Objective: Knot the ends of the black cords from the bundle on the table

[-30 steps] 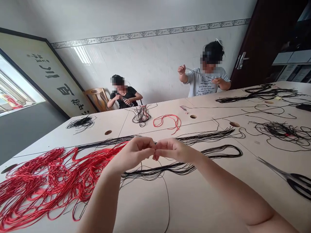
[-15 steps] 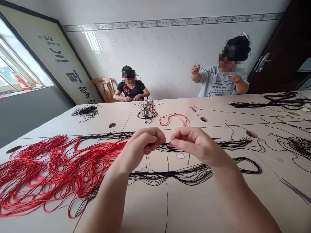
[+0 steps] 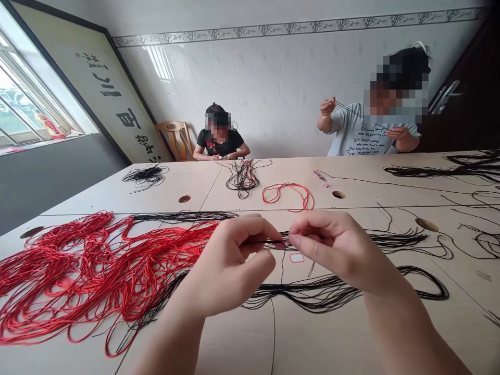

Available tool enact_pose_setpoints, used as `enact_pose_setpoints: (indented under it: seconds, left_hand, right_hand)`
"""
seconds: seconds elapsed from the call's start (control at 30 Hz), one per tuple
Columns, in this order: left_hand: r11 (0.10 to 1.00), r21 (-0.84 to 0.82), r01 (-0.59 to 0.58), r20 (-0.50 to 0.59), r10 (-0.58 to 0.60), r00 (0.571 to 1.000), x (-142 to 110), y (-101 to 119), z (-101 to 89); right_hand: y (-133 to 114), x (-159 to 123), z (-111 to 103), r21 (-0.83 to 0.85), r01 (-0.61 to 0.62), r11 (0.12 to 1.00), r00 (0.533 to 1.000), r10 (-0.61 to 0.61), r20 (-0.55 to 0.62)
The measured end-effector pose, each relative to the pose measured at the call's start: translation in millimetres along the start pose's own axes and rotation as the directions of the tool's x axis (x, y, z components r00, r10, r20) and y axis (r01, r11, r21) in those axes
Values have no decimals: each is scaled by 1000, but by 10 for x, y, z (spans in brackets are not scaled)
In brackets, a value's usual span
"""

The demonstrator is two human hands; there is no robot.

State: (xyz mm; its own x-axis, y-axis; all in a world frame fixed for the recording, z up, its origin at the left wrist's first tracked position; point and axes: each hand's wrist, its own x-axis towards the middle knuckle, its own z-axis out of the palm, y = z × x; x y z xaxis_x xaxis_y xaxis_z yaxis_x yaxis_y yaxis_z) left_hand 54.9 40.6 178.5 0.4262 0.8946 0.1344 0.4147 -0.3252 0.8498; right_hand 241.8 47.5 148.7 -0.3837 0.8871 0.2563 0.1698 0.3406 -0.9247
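Note:
My left hand (image 3: 230,263) and my right hand (image 3: 338,247) are raised above the table (image 3: 320,338), each pinching one thin black cord (image 3: 262,242) that runs taut between them. The cord's loose end hangs down and trails toward the table's near edge. Under my hands lie bundles of black cords (image 3: 324,289). A large heap of red cords (image 3: 89,271) spreads out to the left of my left hand. A small pale tag (image 3: 297,258) rests on the table between my hands.
Across the table two people sit; one in a black top (image 3: 219,143), one in a grey shirt (image 3: 363,135) pulling a cord. More black cord piles (image 3: 144,175) and a red loop (image 3: 289,192) lie farther off. Round holes (image 3: 184,199) dot the tabletop.
My hands have drawn apart from touching, stretching the black cord between them. The camera view has shifted left and tilted up, so the scissors at the right have left the picture.

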Motion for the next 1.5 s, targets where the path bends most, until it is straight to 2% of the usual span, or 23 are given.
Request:
enact_pose_setpoints:
  seconds: [0.17,0.37,0.67,0.77,1.0,1.17,1.3,1.4,1.5]
  left_hand:
    - [991,-130,38,51,-31,998,-49,39,0]
    - [977,-197,76,97,-57,994,-42,44,8]
    - [969,-235,74,72,-59,996,-83,63,15]
    - [983,-181,37,60,-26,998,-88,72,2]
    - [984,118,-133,-30,137,990,-50,51,48]
    - [970,190,-153,-56,166,985,-28,28,66]
    - [966,201,-160,-67,177,982,-31,37,70]
    - [963,214,-164,-68,182,981,-24,27,99]
    - [957,236,-169,-78,192,978,-16,6,143]
  right_hand:
    - [-40,-30,-45,11,10,1000,1000,-10,-4]
    - [-41,-48,-43,-38,42,998,999,-43,-13]
    - [-84,-91,-71,-55,29,998,999,-30,-17]
    - [-95,-103,-66,-56,24,998,1000,-25,-15]
    - [-127,-152,-20,-13,56,998,998,-56,-14]
    - [-138,-174,-19,-93,80,992,997,-80,2]
    - [-73,-138,-25,-114,-13,993,999,16,28]
    - [-35,-94,37,-82,-51,995,996,45,-81]
    - [-28,-60,144,-64,2,998,972,-17,-233]
